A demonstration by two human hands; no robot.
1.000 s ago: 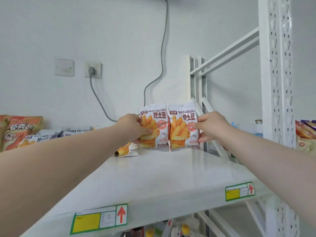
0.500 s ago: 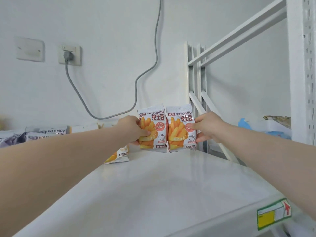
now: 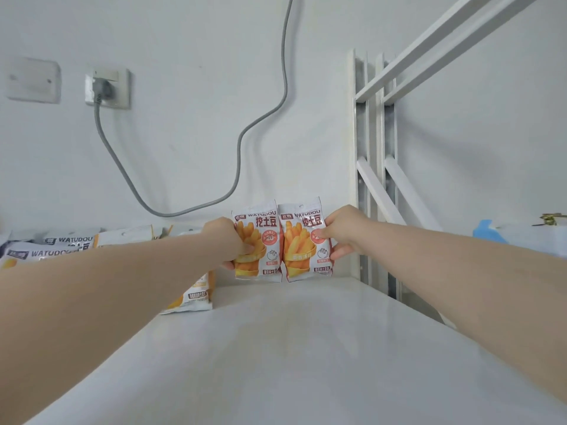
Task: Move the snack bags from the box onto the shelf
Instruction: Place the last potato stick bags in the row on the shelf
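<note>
Two snack bags stand upright, side by side and touching, at the back of the white shelf (image 3: 306,348). The left hand (image 3: 225,242) has its fingers closed on the left bag (image 3: 260,243). The right hand (image 3: 345,231) pinches the right bag (image 3: 302,245), and more bags (image 3: 70,243) lie to the left.

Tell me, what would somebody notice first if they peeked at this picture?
Two bright orange snack bags stand upright side by side at the back of the white shelf: the left bag pinched by the left hand, the right bag by the right hand. Above them a grey cable snakes across the wall from a socket at upper left.
</note>
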